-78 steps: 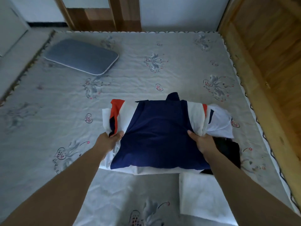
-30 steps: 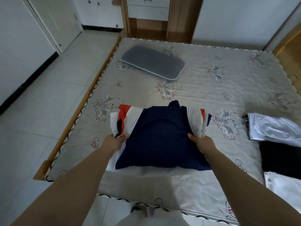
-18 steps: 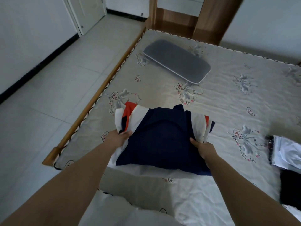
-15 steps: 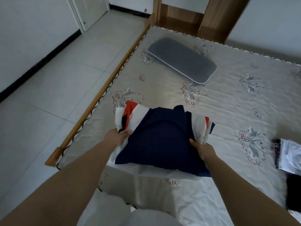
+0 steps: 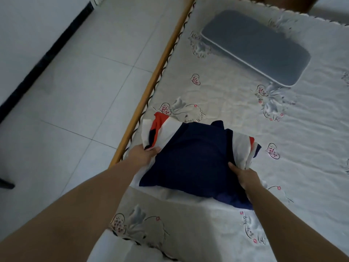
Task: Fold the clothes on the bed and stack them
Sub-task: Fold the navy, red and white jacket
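Bed (image 5: 236, 114): fills the right and lower part of the view, under a pale quilted cover printed with grey flowers and small red-dotted hearts; a dark scalloped trim runs along its left edge.
Floor (image 5: 71, 87): pale square tiles to the left of the bed, with a black skirting strip along the white wall at the far left.
Bed frame (image 5: 156, 76): a wooden rail running diagonally between floor and mattress (only this left side shows).
Pillow (image 5: 256, 48): flat, grey-blue, rounded corners, lying at the far end of the bed, well apart from the garment.
Folded garment (image 5: 190, 163): a navy panel on top, white layers under it showing at the near edge and at both sides, a red-orange stripe at the left fold and a smaller one at the right; it lies near the bed's left edge, roughly rectangular, slightly puffed in the middle.
Left hand (image 5: 141, 154): grips the garment's left side, thumb over the bunched white and red cloth, fingers under it and hidden.
Right hand (image 5: 244, 175): grips the garment's right side, thumb lying on the navy panel, fingers tucked beneath the white fold.
In the way: both bare forearms cross the near part of the bed and cover some of the printed cover.
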